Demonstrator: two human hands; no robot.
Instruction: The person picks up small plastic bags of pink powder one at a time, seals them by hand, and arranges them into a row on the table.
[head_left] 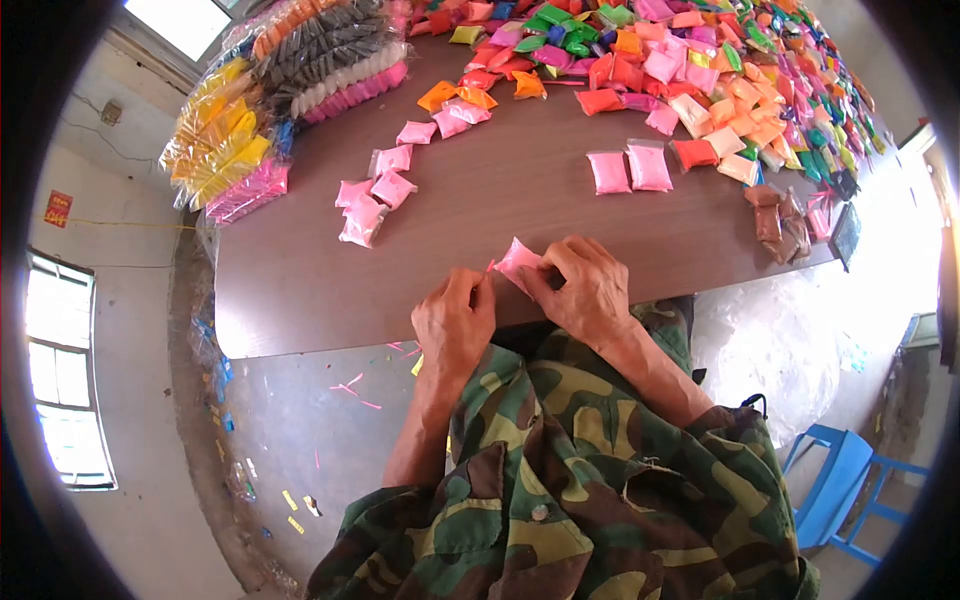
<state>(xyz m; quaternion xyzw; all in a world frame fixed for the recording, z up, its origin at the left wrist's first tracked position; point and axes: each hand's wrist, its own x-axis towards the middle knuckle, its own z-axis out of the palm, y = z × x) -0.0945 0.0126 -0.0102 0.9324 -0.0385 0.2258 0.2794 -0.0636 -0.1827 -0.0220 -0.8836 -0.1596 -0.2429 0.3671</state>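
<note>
A brown table (300,285) stretches before the person, whose camouflage jacket (560,480) is at its near edge. A big heap of coloured packets (690,60) fills the table's far right part, and wrapped bundles (330,60) are stacked on its far left corner. A blue stool (835,480) stands on the floor beyond the table's near right corner. Loose pink packets (363,222) trail across the table's left half. The right hand (585,285) and left hand (455,315) are over the table's near edge. Brown packets (778,222) lie by the table's right edge. The right hand's grip pinches one pink packet (518,260) over the table's near edge, around the middle. The left hand's grip, just beside that packet, pinches a thin pink strip (491,265).
</note>
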